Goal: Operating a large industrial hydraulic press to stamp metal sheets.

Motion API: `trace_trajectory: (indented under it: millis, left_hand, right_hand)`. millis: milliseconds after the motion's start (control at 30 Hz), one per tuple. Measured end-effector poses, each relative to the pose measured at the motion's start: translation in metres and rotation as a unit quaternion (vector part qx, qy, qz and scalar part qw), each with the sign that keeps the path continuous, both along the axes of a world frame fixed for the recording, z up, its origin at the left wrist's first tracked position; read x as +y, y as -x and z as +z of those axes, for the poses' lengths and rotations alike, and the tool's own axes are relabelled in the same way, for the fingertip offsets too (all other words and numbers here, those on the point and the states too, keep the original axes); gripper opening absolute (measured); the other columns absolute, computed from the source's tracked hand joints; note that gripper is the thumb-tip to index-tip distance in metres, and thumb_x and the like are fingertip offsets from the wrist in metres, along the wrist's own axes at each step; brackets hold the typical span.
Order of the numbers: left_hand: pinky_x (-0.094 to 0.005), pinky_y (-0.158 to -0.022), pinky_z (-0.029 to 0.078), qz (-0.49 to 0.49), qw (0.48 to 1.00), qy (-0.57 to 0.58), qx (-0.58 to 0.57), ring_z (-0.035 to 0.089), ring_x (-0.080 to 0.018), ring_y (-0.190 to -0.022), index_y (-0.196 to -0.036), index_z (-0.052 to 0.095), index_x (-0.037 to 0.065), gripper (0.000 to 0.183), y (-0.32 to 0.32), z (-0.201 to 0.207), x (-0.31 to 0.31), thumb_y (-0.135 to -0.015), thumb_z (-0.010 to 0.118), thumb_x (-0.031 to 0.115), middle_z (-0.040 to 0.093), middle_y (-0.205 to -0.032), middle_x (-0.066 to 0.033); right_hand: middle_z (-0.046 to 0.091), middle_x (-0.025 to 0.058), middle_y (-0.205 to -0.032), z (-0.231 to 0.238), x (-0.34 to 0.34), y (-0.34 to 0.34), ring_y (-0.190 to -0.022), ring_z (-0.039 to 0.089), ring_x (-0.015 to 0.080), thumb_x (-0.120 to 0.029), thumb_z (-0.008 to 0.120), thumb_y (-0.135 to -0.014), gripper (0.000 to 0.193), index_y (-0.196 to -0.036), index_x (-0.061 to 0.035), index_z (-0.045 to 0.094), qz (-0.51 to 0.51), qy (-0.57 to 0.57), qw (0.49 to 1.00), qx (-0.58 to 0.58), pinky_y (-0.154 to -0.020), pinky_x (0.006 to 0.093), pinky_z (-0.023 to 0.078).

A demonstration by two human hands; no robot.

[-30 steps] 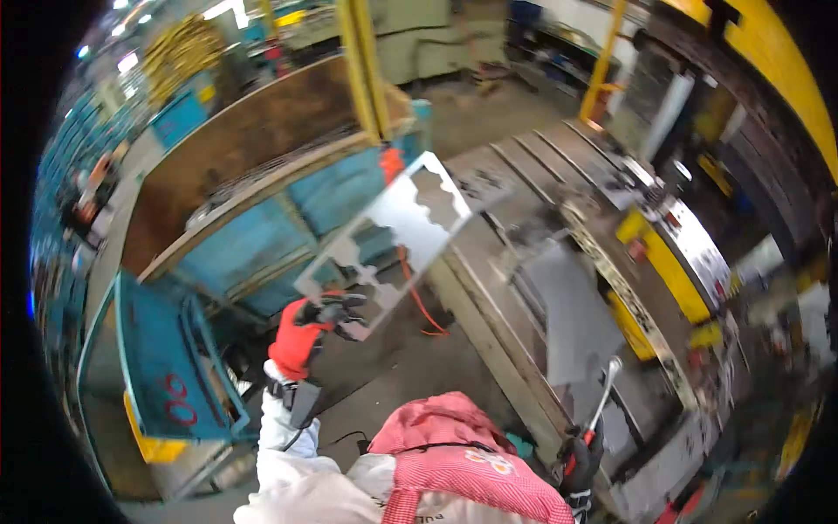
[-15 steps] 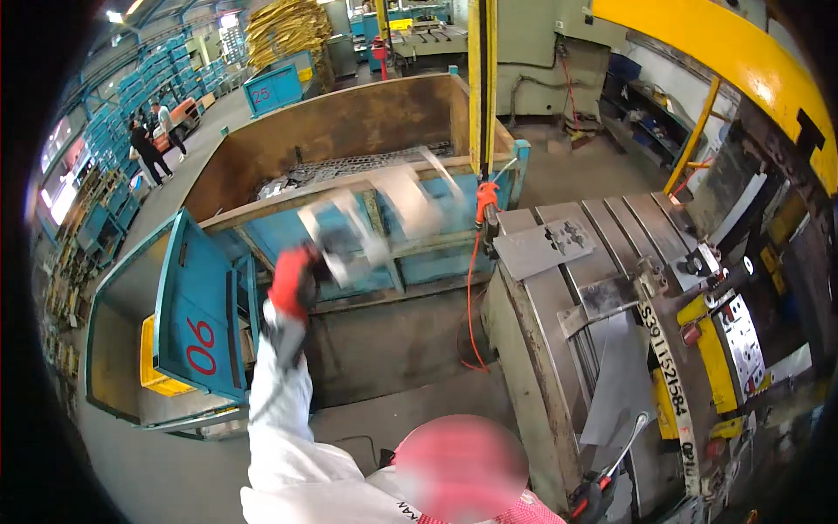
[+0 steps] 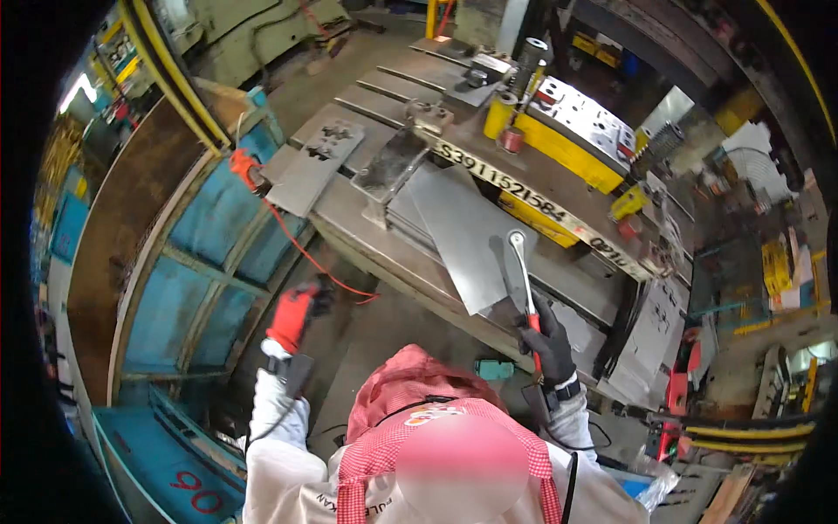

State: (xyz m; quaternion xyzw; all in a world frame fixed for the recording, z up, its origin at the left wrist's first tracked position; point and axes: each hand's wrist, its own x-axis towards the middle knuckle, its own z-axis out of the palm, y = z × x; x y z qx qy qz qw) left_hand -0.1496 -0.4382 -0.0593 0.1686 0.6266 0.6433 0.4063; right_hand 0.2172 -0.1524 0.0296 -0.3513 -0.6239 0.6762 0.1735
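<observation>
Gripping red-handled wrench [image 3: 526, 286] in right hand [image 3: 553, 339].

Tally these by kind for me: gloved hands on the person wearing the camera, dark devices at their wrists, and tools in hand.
Gloved hands: 2 (left hand, red and black; right hand, black)
Wrist devices: 2 (left wrist device; right wrist device)
Tools in hand: 1 (red-handled wrench, right hand)
Total: 5
</observation>
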Motion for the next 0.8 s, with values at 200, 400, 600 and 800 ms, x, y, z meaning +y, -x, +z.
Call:
trace_trajectory:
  millis: [200,400,600,800]
  left_hand:
    - [-0.0314,-0.079,0.049,-0.168,0.980,0.034,-0.103,0.060,-0.0204,-0.091,-0.118,0.051,-0.002,0.035,-0.095,0.000,0.078,-0.092,0.047,0.021,0.062,-0.105,-0.0129]
    - [-0.0362,-0.092,0.043,-0.220,0.940,-0.162,-0.206,0.052,-0.0232,-0.110,-0.132,0.036,0.003,0.047,-0.155,0.045,0.124,-0.093,0.046,0.026,0.052,-0.122,-0.0116]
    - [-0.0339,-0.078,0.047,-0.150,0.880,-0.129,0.432,0.056,-0.0195,-0.093,-0.115,0.053,0.002,0.032,-0.156,0.038,0.135,-0.090,0.052,0.023,0.058,-0.104,-0.0070]
    - [-0.0276,-0.060,0.048,-0.053,0.991,-0.111,-0.055,0.060,-0.0134,-0.069,-0.103,0.060,-0.002,0.021,-0.158,0.095,0.123,-0.087,0.054,0.011,0.064,-0.082,-0.0079]
  right_hand:
    - [0.059,0.0027,-0.091,-0.017,0.013,-0.014,-0.066,0.049,0.0064,-0.014,0.058,-0.076,0.066,-0.136,-0.0074,0.033,0.015,0.027,1.000,-0.005,-0.058,0.0218,0.042]
    - [0.054,0.0032,-0.097,0.025,-0.030,-0.017,-0.068,0.047,0.0077,-0.013,0.059,-0.077,0.066,-0.136,-0.0038,0.031,0.007,0.035,0.999,-0.001,-0.060,0.0229,0.043]
    - [0.054,0.0059,-0.105,0.030,-0.053,-0.026,-0.078,0.051,0.0111,-0.015,0.060,-0.077,0.066,-0.136,-0.0032,0.031,0.036,-0.002,0.999,-0.026,-0.068,0.0264,0.046]
    - [0.054,0.0083,-0.111,0.038,-0.061,-0.041,-0.093,0.050,0.0138,-0.015,0.060,-0.080,0.069,-0.139,-0.0069,0.025,0.121,0.057,0.991,-0.009,-0.085,0.0271,0.041]
